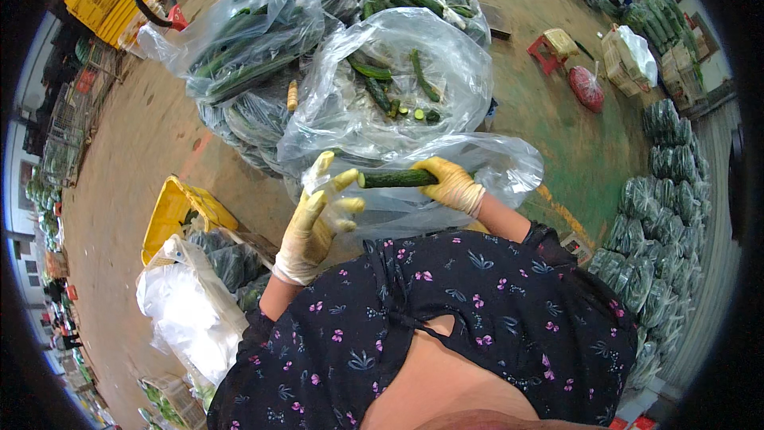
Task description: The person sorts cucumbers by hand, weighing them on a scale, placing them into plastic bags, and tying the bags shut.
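My right hand (454, 185), in a pale yellow glove, is closed around one end of a dark green cucumber (391, 178). The cucumber lies level, and its pale cut end points at my left hand (305, 232). That hand, gloved too, is raised with its fingers apart and does not grip the cucumber. Clear film shows by its fingertips; whether it sticks to them I cannot tell. A clear plastic sheet (509, 163) spreads beneath both hands. Just beyond is a wide-open clear bag (465, 115), holding a curved cucumber (424, 77), other cucumbers and short cut pieces (419, 114).
Filled cucumber bags (247, 52) are heaped at the far left, with a tan ringed stick (292, 95) on them. A yellow crate (163, 219) and a white bag (191, 295) stand at my left. Stacked bagged vegetables (656, 215) line the right wall. A red stool (547, 54) stands far right.
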Action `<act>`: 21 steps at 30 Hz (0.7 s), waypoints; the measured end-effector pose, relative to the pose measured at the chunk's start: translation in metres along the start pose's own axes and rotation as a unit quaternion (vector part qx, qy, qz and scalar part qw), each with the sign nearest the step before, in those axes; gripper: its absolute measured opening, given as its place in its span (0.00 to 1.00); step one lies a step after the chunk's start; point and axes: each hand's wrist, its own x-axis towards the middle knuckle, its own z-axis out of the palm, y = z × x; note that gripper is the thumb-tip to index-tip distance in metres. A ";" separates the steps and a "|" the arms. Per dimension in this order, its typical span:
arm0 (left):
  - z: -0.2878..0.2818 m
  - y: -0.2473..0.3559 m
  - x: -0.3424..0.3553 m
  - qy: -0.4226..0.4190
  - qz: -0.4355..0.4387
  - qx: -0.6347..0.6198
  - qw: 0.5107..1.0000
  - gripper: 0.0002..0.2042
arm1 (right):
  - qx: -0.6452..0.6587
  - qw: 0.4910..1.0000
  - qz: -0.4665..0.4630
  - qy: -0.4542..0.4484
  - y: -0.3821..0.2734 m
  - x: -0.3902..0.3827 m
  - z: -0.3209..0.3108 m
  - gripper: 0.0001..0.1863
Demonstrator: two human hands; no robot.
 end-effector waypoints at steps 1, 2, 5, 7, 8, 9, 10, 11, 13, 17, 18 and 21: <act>0.000 -0.001 -0.007 0.001 -0.005 -0.019 1.000 0.35 | -0.057 0.998 -0.012 0.000 0.018 -0.006 -0.005 0.24; 0.000 -0.001 -0.013 0.002 -0.011 -0.038 0.999 0.35 | -0.114 0.993 -0.023 0.001 0.031 -0.014 -0.011 0.25; -0.010 -0.005 -0.027 -0.006 -0.027 -0.025 0.999 0.33 | -0.001 1.000 0.003 -0.019 0.023 -0.027 -0.042 0.23; -0.012 -0.010 -0.035 0.019 -0.023 -0.004 1.000 0.32 | 0.157 0.985 0.033 -0.059 -0.007 -0.019 -0.088 0.23; -0.013 -0.013 -0.038 0.030 -0.025 0.007 0.999 0.32 | 0.254 0.963 0.054 -0.071 -0.020 -0.012 -0.111 0.23; -0.014 -0.014 -0.042 0.027 -0.030 0.020 0.999 0.32 | 0.294 0.955 0.045 0.012 -0.020 -0.001 -0.124 0.25; -0.014 -0.013 -0.046 0.034 -0.033 0.024 0.999 0.32 | 0.329 0.939 0.037 0.095 -0.015 0.012 -0.136 0.27; -0.014 -0.013 -0.048 0.037 -0.037 0.028 0.998 0.32 | 0.154 0.960 -0.025 0.231 0.005 0.032 -0.146 0.29; -0.011 -0.011 -0.053 0.055 -0.038 0.031 0.997 0.31 | -0.101 0.914 -0.030 0.393 0.048 0.069 -0.152 0.32; -0.018 -0.012 -0.062 0.021 -0.047 0.034 0.998 0.31 | -0.052 0.931 0.155 0.326 0.110 0.136 -0.121 0.33; -0.021 -0.012 -0.064 0.028 -0.046 0.042 0.998 0.31 | -0.018 0.952 0.149 0.268 0.105 0.148 -0.107 0.33; -0.030 -0.011 -0.064 0.031 -0.046 0.063 0.996 0.31 | 0.069 0.984 0.060 0.152 0.085 0.187 -0.042 0.37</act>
